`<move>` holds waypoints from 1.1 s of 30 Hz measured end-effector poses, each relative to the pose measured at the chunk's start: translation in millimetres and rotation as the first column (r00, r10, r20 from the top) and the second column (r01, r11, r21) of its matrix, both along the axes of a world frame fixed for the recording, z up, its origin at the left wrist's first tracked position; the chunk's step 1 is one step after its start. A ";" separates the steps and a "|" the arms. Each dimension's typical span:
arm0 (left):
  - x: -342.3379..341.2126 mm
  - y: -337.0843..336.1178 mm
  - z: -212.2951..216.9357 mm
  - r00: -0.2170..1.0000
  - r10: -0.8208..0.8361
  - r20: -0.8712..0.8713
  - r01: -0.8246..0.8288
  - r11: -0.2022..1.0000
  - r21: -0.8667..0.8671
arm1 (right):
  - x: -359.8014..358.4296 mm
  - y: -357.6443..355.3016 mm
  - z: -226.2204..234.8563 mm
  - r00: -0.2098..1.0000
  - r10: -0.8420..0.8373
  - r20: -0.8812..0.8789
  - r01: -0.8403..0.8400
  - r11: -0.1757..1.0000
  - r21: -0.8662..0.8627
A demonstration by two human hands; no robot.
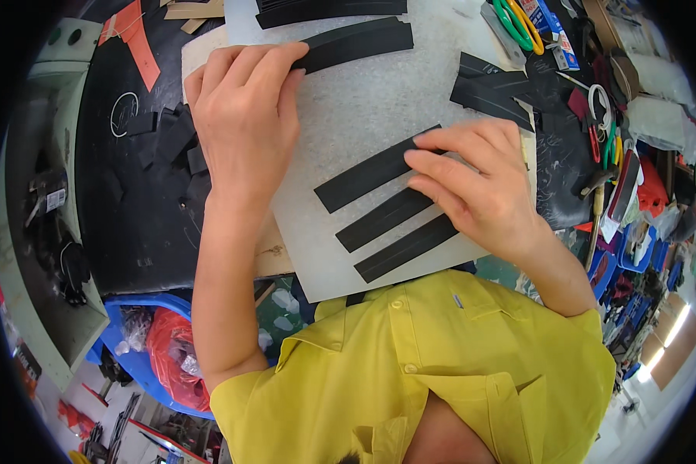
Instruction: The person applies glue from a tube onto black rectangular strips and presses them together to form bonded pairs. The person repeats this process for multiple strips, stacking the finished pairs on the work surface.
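Note:
My left hand [243,104] is closed at the left end of a slightly curved stack of black strips [359,45], fingertips on its upper side and thumb beneath. Toward the right, my right hand [479,178] has its bent fingertips on the right end of a flat black strip [363,176], with the thumb just below it. Two more strips lie roughly parallel, a middle strip [383,222] and a nearest strip [402,249]; my right hand hides their right ends. All rest on a pale translucent board [317,267].
Another stack of black strips [325,11] lies at the far edge. Crossed black pieces [491,89] sit at the board's right, near scissors with green and yellow handles [522,27]. Loose black pieces [170,139] cover the dark table at left. A blue bin [143,367] stands below.

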State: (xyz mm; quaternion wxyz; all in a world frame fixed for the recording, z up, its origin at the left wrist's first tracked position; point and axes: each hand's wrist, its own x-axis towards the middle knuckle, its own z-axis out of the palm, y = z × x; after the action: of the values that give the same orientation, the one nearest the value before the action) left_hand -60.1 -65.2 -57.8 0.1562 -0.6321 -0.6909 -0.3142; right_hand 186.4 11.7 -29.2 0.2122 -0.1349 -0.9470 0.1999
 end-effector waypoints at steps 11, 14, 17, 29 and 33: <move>46.3 -68.8 16.1 0.975 -0.127 0.182 0.174 0.945 -0.275 | 12.9 72.1 -3.6 0.885 -0.410 -0.222 0.372 0.908 -0.195; 54.5 -75.6 23.7 0.976 -0.146 0.161 0.188 0.940 -0.284 | -4.2 99.0 -3.5 0.868 -0.480 -0.126 0.444 0.865 -0.233; 64.7 -85.6 27.1 0.978 -0.176 0.114 0.207 0.895 -0.394 | -27.7 110.7 -9.1 0.852 -0.519 -0.065 0.477 0.823 -0.308; 95.6 -140.8 17.2 0.948 -0.316 0.042 0.308 0.877 -0.369 | 4.3 93.0 8.7 0.893 -0.445 -0.071 0.310 0.721 -0.620; 106.7 -144.2 14.8 0.944 -0.324 0.057 0.314 0.834 -0.454 | 59.4 40.7 21.0 0.921 -0.390 -0.020 0.306 0.753 -0.583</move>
State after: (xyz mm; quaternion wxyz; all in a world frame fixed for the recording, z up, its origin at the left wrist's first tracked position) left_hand 46.6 -209.5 -43.0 -0.0435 -0.7606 -0.6283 -0.1573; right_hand 245.8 52.4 -8.2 0.2616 -0.3515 -0.7845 0.4388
